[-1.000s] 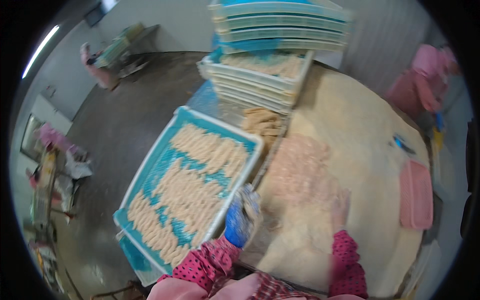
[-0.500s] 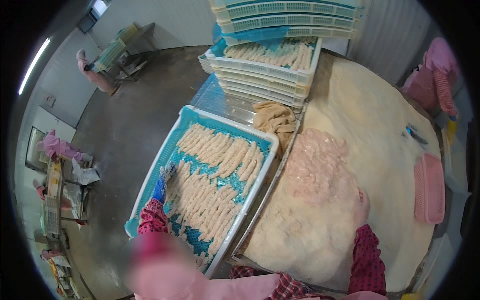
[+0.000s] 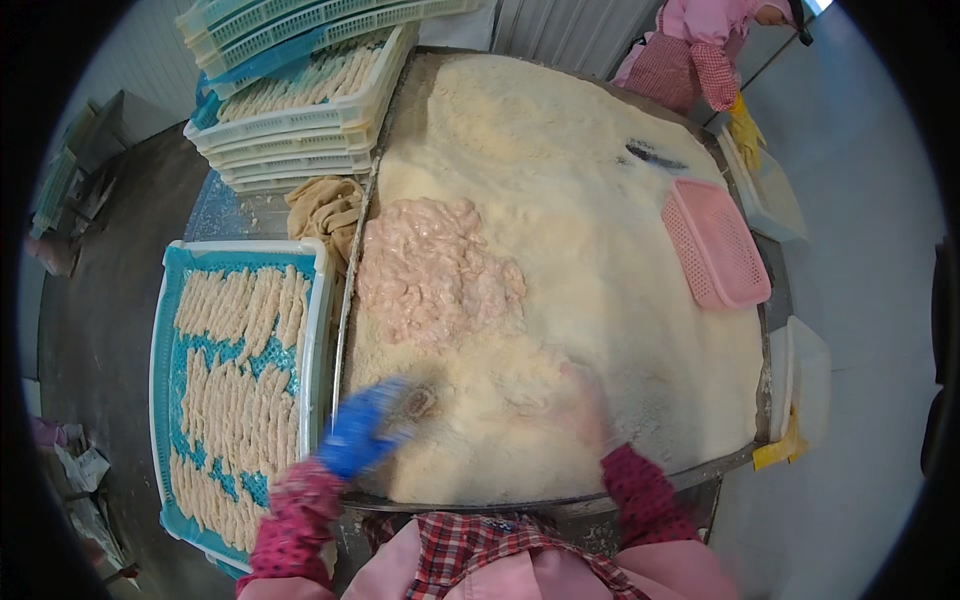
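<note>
My left hand [image 3: 362, 430], in a blue glove, is over the near left part of the crumb-covered work table [image 3: 620, 350]. Its blurred fingers look spread, beside a coated strip of meat [image 3: 418, 402] lying in the crumbs. Low over the same pale crumb layer, my right hand [image 3: 588, 405] is smeared by motion and dusted, so its fingers cannot be made out. Beyond both hands lies a wet, pink heap of raw meat strips [image 3: 435, 270]. To the left, a white tray with a blue mesh lining [image 3: 310, 355] holds rows of crumbed meat strips [image 3: 235, 415].
Stacked trays [image 3: 285, 150] stand at the far left behind a crumpled tan cloth [image 3: 328, 210]. A pink basket [image 3: 715, 245] and a dark tool [image 3: 655, 155] lie on the crumbs at right. A metal rim [image 3: 348, 300] edges the table. A co-worker [image 3: 680, 55] stands beyond the far right corner.
My left hand has left the tray of strips and moved right, over the crumbs. My right hand has come away from the meat heap, nearer to me. The view has turned right.
</note>
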A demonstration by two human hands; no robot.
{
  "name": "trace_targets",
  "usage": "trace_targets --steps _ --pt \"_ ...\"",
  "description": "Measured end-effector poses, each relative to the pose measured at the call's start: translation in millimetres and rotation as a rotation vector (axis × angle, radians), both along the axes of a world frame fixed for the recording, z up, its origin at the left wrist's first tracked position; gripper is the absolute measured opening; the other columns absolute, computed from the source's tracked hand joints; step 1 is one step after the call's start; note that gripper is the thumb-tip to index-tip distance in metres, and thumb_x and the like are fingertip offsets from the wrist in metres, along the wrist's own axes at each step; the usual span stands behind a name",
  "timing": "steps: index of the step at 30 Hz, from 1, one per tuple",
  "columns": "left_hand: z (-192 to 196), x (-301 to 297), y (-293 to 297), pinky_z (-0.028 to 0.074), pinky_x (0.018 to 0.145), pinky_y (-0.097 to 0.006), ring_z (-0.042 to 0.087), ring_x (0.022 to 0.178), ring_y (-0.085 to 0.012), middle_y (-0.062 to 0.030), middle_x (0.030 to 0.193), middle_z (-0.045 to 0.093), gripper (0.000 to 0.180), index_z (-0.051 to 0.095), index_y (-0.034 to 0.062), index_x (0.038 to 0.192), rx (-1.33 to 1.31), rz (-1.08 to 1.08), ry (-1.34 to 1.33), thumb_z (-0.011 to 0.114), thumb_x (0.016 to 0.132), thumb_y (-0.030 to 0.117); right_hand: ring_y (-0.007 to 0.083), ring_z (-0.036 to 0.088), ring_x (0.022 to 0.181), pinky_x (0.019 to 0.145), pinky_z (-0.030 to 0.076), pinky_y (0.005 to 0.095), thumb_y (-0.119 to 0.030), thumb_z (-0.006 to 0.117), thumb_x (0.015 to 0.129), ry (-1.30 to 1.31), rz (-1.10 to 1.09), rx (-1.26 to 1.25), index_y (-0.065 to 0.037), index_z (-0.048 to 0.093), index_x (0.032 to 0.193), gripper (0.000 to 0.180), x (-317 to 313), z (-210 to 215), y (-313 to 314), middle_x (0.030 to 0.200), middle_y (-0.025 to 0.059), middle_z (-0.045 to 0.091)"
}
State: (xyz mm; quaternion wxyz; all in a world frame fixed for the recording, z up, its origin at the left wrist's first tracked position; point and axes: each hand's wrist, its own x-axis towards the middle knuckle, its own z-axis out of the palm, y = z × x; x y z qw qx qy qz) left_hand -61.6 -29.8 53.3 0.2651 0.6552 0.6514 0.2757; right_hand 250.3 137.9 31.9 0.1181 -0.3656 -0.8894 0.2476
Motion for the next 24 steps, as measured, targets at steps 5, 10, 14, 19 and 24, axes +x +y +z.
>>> trace_targets --steps 5,10,14,19,24 --pt "-93.4 113.2 51.6 0.038 0.096 -0.041 0.047 0.113 -0.0310 -0.0141 0.126 0.049 0.056 0.048 0.0079 0.127 -0.012 -0.201 0.088 0.061 0.079 0.032 0.0258 0.057 0.103 0.088 0.045 0.0361 -0.025 0.061 0.082 -0.215 0.052 0.163 -0.006 0.054 0.119 0.042 -6.8 -21.4 -48.7 0.108 0.0110 0.059" --pt "-93.9 99.4 53.2 0.039 0.092 -0.042 0.049 0.107 -0.0298 -0.0109 0.119 0.053 0.045 0.055 0.0127 0.119 -0.188 -0.128 0.188 0.060 0.078 0.032 0.0251 0.059 0.093 0.080 0.048 0.0335 -0.011 0.062 0.076 0.226 -0.508 -0.366 -0.005 0.061 0.104 0.029 56.0 -31.1 -29.3 0.098 0.0119 0.063" --pt "-77.1 122.4 64.4 0.039 0.091 -0.042 0.051 0.104 -0.0303 -0.0118 0.114 0.055 0.050 0.054 0.0113 0.120 0.068 -0.080 0.253 0.065 0.074 0.028 0.0258 0.056 0.105 0.089 0.043 0.0346 -0.007 0.058 0.080 0.083 -0.146 -0.129 -0.003 0.060 0.108 0.029 59.6 -25.9 -32.6 0.106 0.0141 0.061" --pt "-110.7 151.6 69.2 0.046 0.083 -0.033 0.056 0.099 -0.0201 -0.0069 0.108 0.060 0.043 0.052 0.0092 0.123 -0.144 0.305 -0.896 0.057 0.087 0.033 0.0309 0.050 0.112 0.096 0.038 0.0390 -0.013 0.053 0.083 0.343 -0.486 -0.106 -0.007 0.056 0.119 0.037 -0.9 12.8 -27.5 0.114 0.0142 0.058" --pt "-38.1 176.2 50.9 0.044 0.091 -0.032 0.052 0.109 -0.0169 -0.0080 0.119 0.055 0.043 0.046 0.0103 0.130 -0.519 0.604 -1.881 0.044 0.095 0.035 0.0361 0.039 0.125 0.107 0.024 0.0462 -0.024 0.040 0.089 0.178 -0.088 0.235 -0.005 0.049 0.128 0.044 -48.8 -2.6 -52.1 0.123 0.0185 0.053"
